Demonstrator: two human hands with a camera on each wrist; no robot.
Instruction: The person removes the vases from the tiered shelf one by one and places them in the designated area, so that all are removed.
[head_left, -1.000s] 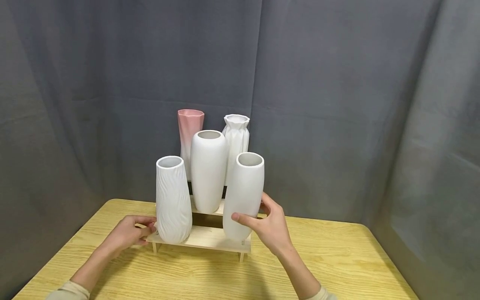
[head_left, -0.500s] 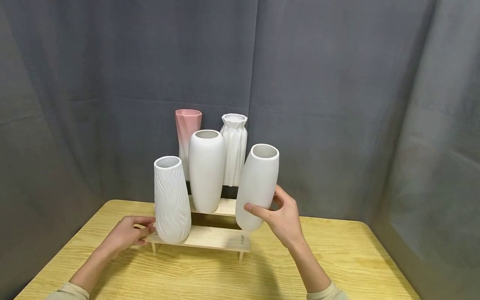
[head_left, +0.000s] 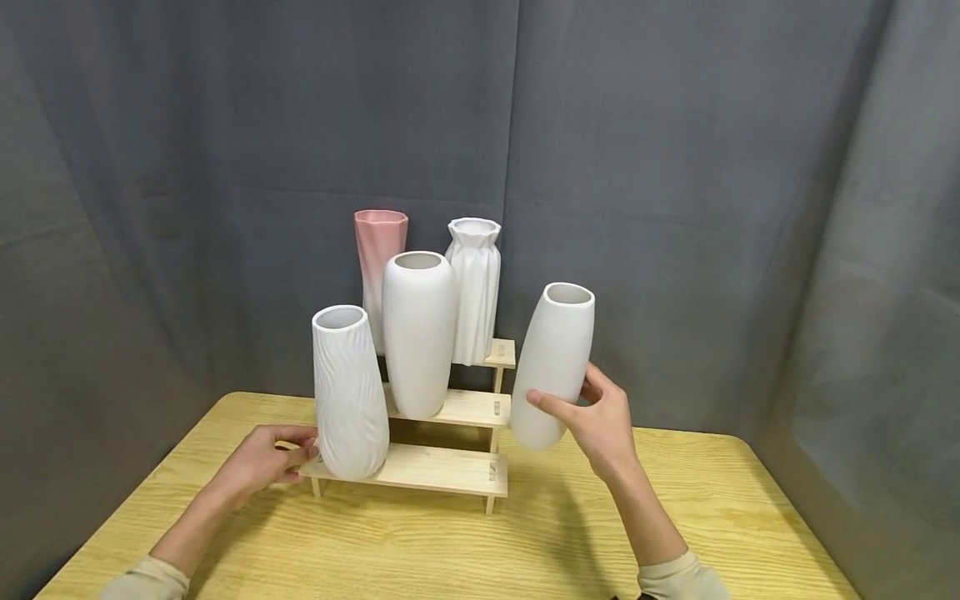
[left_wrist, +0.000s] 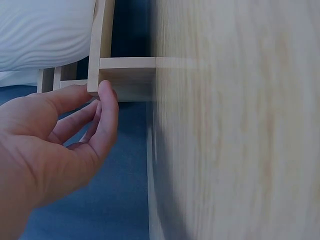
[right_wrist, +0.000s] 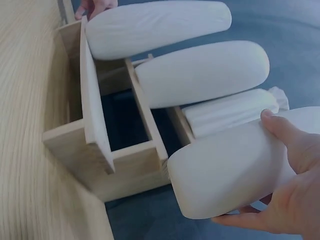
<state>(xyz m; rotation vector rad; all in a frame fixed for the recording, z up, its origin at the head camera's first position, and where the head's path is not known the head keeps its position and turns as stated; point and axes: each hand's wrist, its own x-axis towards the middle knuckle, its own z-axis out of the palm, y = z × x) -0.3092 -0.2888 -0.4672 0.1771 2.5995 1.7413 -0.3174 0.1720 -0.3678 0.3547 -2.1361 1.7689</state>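
In the head view my right hand grips a smooth white vase around its lower part. This vase is tilted, its mouth leaning right, and hangs in the air right of a stepped wooden stand. My left hand pinches the left end of the stand's lowest shelf, as the left wrist view shows at the shelf's edge. Just beside those fingers a wavy-ribbed white vase stands on that shelf. One step up is another smooth white vase.
On the top step stand a pink-to-white vase and a pleated white vase. The stand rests on a wood-grain table with rounded back corners. Grey curtains hang behind and at both sides.
My right hand has lifted the smooth white vase off the lowest shelf and carried it up and to the right, past the stand's end. My left hand has stayed at the shelf.
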